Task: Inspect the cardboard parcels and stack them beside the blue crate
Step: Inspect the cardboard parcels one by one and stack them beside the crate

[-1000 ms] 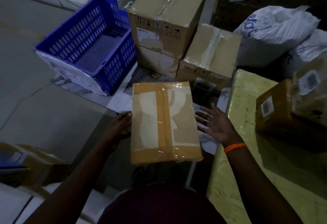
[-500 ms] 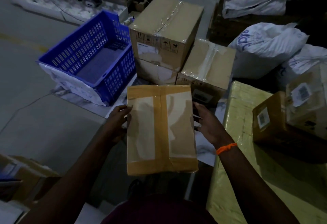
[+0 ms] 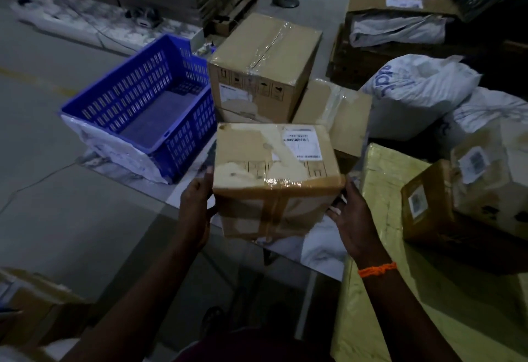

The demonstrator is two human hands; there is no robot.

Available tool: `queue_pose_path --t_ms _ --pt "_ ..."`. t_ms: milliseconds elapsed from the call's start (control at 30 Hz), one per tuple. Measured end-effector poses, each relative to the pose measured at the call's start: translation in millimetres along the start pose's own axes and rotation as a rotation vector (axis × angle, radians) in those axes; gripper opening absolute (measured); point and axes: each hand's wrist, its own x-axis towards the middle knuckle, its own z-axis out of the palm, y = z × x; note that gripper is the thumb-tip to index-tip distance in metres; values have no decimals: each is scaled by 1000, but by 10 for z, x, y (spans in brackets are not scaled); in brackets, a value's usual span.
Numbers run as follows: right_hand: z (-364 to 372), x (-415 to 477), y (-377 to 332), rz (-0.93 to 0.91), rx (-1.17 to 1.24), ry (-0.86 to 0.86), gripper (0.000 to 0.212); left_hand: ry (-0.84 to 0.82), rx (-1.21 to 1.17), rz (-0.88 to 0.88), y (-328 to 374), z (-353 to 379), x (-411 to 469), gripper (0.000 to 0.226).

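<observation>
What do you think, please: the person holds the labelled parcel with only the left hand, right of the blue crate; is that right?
Not only the left: the head view shows the left hand and the right hand both holding the parcel, right of the crate.

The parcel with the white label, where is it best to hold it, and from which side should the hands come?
Probably take it by its two opposite side faces, coming from left and right. The parcel is a wide, flat-sided box with glossy tape over its edges; the left hand and right hand hold it so.
</observation>
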Motion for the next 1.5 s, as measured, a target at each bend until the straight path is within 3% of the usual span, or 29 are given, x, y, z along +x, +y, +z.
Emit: queue_pose_path --t_ms 33,100,167,300,433,567,733,833,900,933,1033,1133,1267,1333,1433,1467,1500 --pt "-22 -34 46 0 -6 -3 111 -16 15 6 -44 -16 -22 27" --pt "-61 -85 137 -15 -7 -12 120 -61 36 23 -112 -73 -44 29" --pt "-90 -104 218 -4 -8 -1 104 -87 55 20 -153 -151 -38 30" --pt "-124 -139 314 38 70 46 39 -95 74 -22 -167 -243 -41 45" --pt "-157 -180 374 3 20 32 31 -138 131 29 -68 -260 -48 58" --pt "-177 -213 443 -24 -14 49 29 -182 402 278 -18 -213 -93 75" --pt "-54 -240 407 -65 -22 87 30 -221 889 824 4 -205 -75 39" --pt "74 -252 374 -101 -31 67 30 -303 1108 987 111 -288 -21 51" --pt "192 -274 324 -148 -54 33 34 -393 1201 963 215 -374 -15 72" --pt "261 -285 303 -164 -70 9 36 -418 1200 928 256 -410 -26 72" --pt "489 -308 282 -220 -156 -38 37 -407 1124 857 361 -432 -132 47" --pt "727 -317 275 -337 -253 -108 39 -301 1087 813 427 -355 -281 59" --pt "837 -176 400 -465 -404 -130 39 -30 1002 501 599 -239 -416 97" --pt "765 -59 505 -362 -451 -80 56 71 1003 376 669 -208 -406 97" --pt "573 77 640 9 -391 -7 89 135 1011 339 718 -211 -332 84" --pt "487 108 696 139 -375 16 96 137 993 339 717 -226 -311 80" --pt "405 127 756 225 -329 1 87 128 971 346 708 -256 -288 77"
